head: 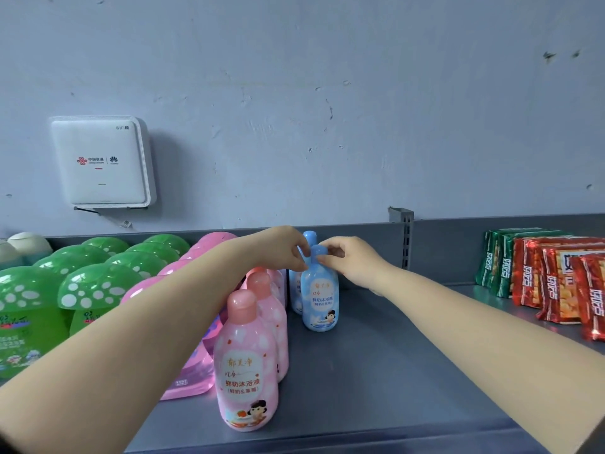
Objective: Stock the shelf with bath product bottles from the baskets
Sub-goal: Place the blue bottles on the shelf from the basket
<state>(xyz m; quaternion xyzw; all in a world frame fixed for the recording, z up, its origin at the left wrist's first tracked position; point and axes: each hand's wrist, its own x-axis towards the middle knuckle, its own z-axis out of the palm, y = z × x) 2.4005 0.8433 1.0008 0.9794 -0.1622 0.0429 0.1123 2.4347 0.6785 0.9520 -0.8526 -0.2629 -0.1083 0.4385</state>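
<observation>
**Seating the front blue bottle — both hands on its cap**

Landmark: the front blue bottle, standing upright mid-shelf.

Nearest the camera, left and forward of it: a row of pink bottles running back toward it. Glossy translucent plastic, rounded shoulders, domed pink caps, printed cloud pattern with a cartoon label. All upright.

At the landmark: the left hand and right hand meet at its cap, fingers curled and pinching it from either side. Same bottle shape as the pink ones, in pale blue with a blue cap. It appears to rest on the shelf, not lifted. A second blue bottle stands just behind it, touching or nearly so; I can't tell which.

Step, as I read it: placement and alignment of a blue bottle, starting a blue row beside the pink one. Next move calls for squaring the label forward, letting go without tipping the narrow neck, then going back for another bottle — no baskets in view.

Further left: pink pouches, then green mushroom-capped bottles, smooth domes with white spots.

Right, well apart: crinkly foil snack packs, red and green.

Shelf is matte grey metal with a raised back lip. Behind it, a scuffed painted wall and a white router box.
</observation>
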